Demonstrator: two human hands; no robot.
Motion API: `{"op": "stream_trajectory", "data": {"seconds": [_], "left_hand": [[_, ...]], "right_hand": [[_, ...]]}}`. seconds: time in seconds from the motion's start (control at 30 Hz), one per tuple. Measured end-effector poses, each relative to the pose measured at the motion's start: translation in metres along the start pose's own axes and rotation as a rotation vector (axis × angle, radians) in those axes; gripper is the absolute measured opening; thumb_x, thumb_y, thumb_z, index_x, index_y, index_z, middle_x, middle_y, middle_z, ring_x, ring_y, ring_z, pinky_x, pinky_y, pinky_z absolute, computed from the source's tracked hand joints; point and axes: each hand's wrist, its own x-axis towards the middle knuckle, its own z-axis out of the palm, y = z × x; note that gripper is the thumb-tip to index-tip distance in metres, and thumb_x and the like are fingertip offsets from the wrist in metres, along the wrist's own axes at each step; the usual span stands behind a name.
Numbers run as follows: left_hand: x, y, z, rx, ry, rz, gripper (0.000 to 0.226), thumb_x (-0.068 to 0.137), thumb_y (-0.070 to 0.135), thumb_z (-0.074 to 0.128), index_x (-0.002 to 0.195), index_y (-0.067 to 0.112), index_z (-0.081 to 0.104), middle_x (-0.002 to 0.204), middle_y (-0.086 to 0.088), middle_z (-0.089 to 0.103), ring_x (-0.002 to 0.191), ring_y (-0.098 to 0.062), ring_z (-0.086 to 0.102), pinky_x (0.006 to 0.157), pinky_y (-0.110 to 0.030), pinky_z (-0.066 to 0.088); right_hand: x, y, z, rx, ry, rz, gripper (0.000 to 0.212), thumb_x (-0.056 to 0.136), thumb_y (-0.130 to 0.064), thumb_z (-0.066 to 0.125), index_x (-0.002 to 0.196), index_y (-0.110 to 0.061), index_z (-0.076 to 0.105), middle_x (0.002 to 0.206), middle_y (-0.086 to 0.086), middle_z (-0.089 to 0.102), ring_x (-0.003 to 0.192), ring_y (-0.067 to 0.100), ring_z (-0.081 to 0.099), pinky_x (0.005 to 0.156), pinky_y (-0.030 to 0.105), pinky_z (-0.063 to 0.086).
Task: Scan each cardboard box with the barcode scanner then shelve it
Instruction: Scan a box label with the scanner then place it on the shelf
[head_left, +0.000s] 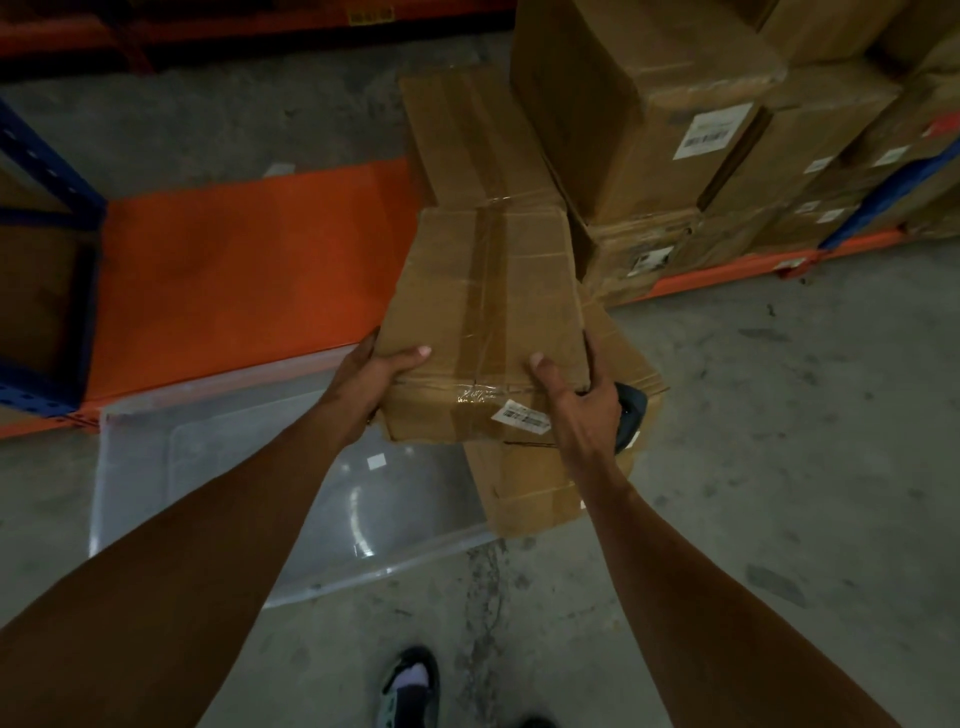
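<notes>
- Your left hand (371, 376) and right hand (576, 400) both grasp the near end of the cardboard box (488, 322); it is carried between them, above the floor.
- Left hand: thumb laid over the top near edge, the other fingers wrapped under the left corner, out of view. Right hand: thumb on top beside the tape seam, fingers curled round the right edge. Neither hand is free.
- The box's long axis runs straight away from you, toward the shelf. Its barcode label (521, 415) is on the near face, just beside your right hand.
- A dark object that may be the barcode scanner (629, 413) shows just behind your right wrist, resting on a lower box (561, 478); I cannot tell whether the label has been scanned.
- Farther out, the orange shelf deck (249, 270) lies ahead and to the left, with stacked boxes (649, 114) filling the right side.
- Judgement: the move is forward and left, both hands equally near, so push evenly.
</notes>
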Motion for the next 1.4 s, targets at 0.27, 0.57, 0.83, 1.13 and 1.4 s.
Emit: {"op": "stream_trajectory", "data": {"seconds": [0.27, 0.57, 0.83, 1.13, 1.4], "left_hand": [[0.008, 0.003, 0.000, -0.128, 0.030, 0.025, 0.096, 0.059, 0.031, 0.090, 0.137, 0.055, 0.040, 0.116, 0.025, 0.063, 0.105, -0.012, 0.066, 0.083, -0.033, 0.055], [0.006, 0.040, 0.004, 0.047, -0.001, 0.106, 0.048, 0.069, 0.031, 0.081, 0.114, 0.043, 0.070, 0.134, 0.009, 0.058, 0.116, -0.010, 0.057, 0.095, -0.028, 0.048], [-0.003, 0.014, 0.025, 0.086, 0.101, 0.100, 0.047, 0.079, 0.018, 0.075, 0.121, 0.038, 0.067, 0.132, 0.007, 0.060, 0.114, -0.013, 0.058, 0.094, -0.029, 0.049], [-0.004, 0.014, 0.034, 0.083, 0.160, 0.148, 0.045, 0.080, 0.013, 0.073, 0.121, 0.030, 0.069, 0.130, 0.005, 0.061, 0.114, -0.012, 0.059, 0.098, -0.026, 0.048], [-0.022, 0.019, 0.045, 0.132, 0.154, 0.148, 0.048, 0.084, 0.019, 0.071, 0.129, 0.030, 0.062, 0.145, 0.002, 0.051, 0.130, -0.017, 0.048, 0.112, -0.035, 0.039]], "right_hand": [[0.009, -0.003, 0.008, -0.006, 0.053, 0.042, 0.083, 0.079, -0.037, 0.084, 0.154, -0.034, 0.046, 0.112, -0.029, 0.054, 0.103, -0.001, 0.055, 0.100, 0.022, 0.043], [0.015, -0.040, 0.001, -0.045, -0.023, -0.036, 0.049, 0.066, -0.057, 0.073, 0.114, -0.058, 0.063, 0.116, -0.016, 0.065, 0.111, 0.017, 0.064, 0.091, 0.035, 0.057], [0.005, -0.015, -0.018, -0.034, -0.091, -0.038, 0.061, 0.086, -0.044, 0.079, 0.140, -0.046, 0.052, 0.129, -0.016, 0.054, 0.106, -0.004, 0.060, 0.081, 0.010, 0.051], [0.012, -0.006, -0.026, 0.056, -0.157, -0.082, 0.072, 0.082, -0.037, 0.086, 0.145, -0.032, 0.052, 0.116, -0.031, 0.053, 0.089, -0.028, 0.058, 0.070, 0.000, 0.047], [0.021, -0.019, -0.038, -0.014, -0.147, -0.053, 0.077, 0.078, -0.042, 0.087, 0.146, -0.037, 0.053, 0.131, -0.012, 0.058, 0.111, 0.000, 0.061, 0.092, 0.018, 0.053]]}}
